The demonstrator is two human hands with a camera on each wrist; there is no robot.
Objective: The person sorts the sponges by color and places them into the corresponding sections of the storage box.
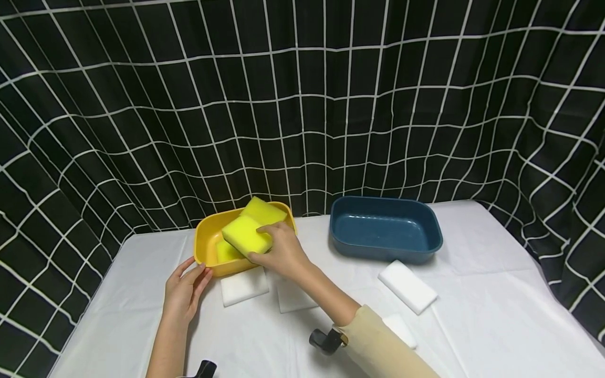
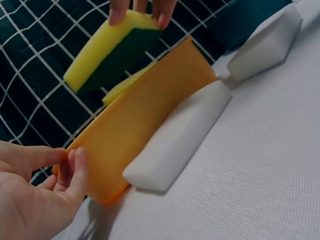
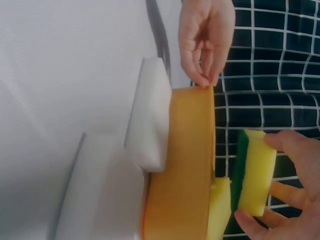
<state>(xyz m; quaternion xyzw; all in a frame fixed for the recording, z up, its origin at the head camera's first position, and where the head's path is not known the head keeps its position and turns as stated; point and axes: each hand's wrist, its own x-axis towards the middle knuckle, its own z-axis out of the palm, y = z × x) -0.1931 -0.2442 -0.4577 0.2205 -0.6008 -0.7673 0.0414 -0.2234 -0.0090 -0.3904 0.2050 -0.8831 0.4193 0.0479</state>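
My right hand pinches a yellow sponge by its edges, above the yellow bin. In the left wrist view the sponge's green scouring side faces down toward the bin. Two more yellow sponges lie in the bin: one leans up at the back right, another is partly covered by the held one. At the bin's front left corner, my left hand pinches the rim between thumb and fingers. Against the bin's front stands a white sponge block.
A dark blue bin stands to the right at the back of the white-clothed table. More white sponge blocks lie in front: one beside my right wrist, one before the blue bin, another partly behind my sleeve. A black gridded curtain hangs behind.
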